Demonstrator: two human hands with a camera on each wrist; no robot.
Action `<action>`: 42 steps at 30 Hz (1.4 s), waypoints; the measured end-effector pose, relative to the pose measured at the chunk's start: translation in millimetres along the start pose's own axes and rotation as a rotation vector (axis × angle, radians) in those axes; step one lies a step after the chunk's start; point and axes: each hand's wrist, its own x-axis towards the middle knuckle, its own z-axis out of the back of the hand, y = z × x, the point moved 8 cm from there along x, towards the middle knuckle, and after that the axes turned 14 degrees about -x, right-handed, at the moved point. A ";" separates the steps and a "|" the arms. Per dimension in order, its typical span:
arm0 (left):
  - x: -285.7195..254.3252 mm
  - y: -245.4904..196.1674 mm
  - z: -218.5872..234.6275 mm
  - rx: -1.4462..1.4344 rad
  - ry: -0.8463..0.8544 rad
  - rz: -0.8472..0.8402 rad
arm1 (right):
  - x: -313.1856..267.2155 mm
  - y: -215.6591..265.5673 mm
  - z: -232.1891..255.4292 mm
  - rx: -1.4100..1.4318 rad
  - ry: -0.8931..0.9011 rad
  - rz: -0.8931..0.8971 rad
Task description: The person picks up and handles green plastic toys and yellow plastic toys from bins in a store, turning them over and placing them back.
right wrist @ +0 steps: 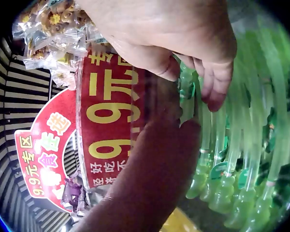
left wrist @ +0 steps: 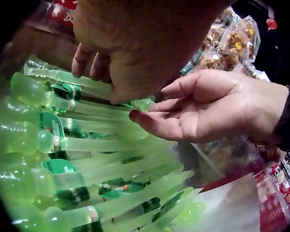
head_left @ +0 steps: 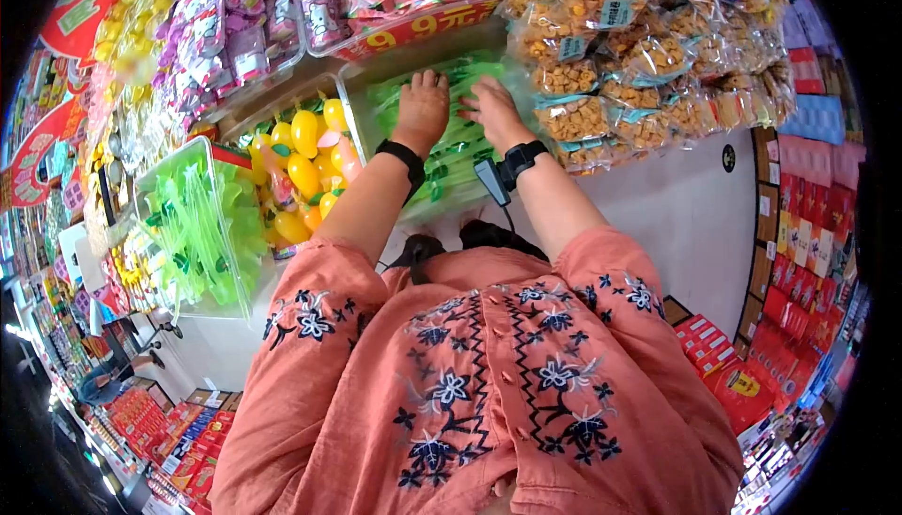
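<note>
Long translucent green tubes (left wrist: pixel 106 145), with bulbous ends and dark green labels, lie side by side in a clear bin (head_left: pixel 470 197). My left hand (head_left: pixel 423 111) is over the left part of this bin, palm down, its fingers bent loosely above the tubes; nothing shows in its grasp. To its right, my right hand (head_left: pixel 495 113) reaches over the same bin with fingers loosely extended. In the left wrist view the right hand (left wrist: pixel 203 106) shows its palm, thumb close over the tubes. The right wrist view has the right hand's fingers (right wrist: pixel 216 89) drooping against the tubes.
Yellow mango-shaped packs (head_left: pixel 305 172) fill the bin on the left, beside another bin of light-green packs (head_left: pixel 193 224). Bagged brown snacks (head_left: pixel 629 54) are piled on the right. A red price sign (right wrist: pixel 108 111) lines the bin's far edge, with purple and pink packs (head_left: pixel 225 26) behind.
</note>
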 end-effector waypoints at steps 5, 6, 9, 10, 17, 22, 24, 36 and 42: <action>-7.2 -18.8 53.0 -0.397 -0.115 0.074 | -17.0 15.3 -13.9 -0.021 0.114 0.016; -11.1 -22.8 71.8 -0.534 -0.224 0.019 | -35.3 29.6 -22.8 -0.063 0.165 0.022; -47.3 -39.9 155.3 -0.771 -0.238 0.017 | -67.3 60.5 -56.1 0.063 0.421 0.191; -62.3 -38.0 178.1 -0.797 -0.305 0.009 | -83.4 74.9 -68.4 0.074 0.521 0.217; -196.2 22.4 315.6 -0.789 -0.471 0.317 | -153.1 98.7 -117.8 -0.394 0.696 0.229; -309.0 137.4 359.7 -0.294 -0.617 0.554 | -173.1 93.9 -146.4 -0.481 0.713 0.268; -348.5 184.9 369.0 -0.299 -0.609 0.697 | -182.2 94.0 -156.9 -0.457 0.714 0.242; -346.9 242.5 313.3 -0.278 -0.119 0.678 | -198.0 82.8 -198.9 -0.505 0.765 0.260; -340.8 257.0 303.1 -0.254 -0.067 0.677 | -202.2 86.9 -214.5 -0.529 0.765 0.282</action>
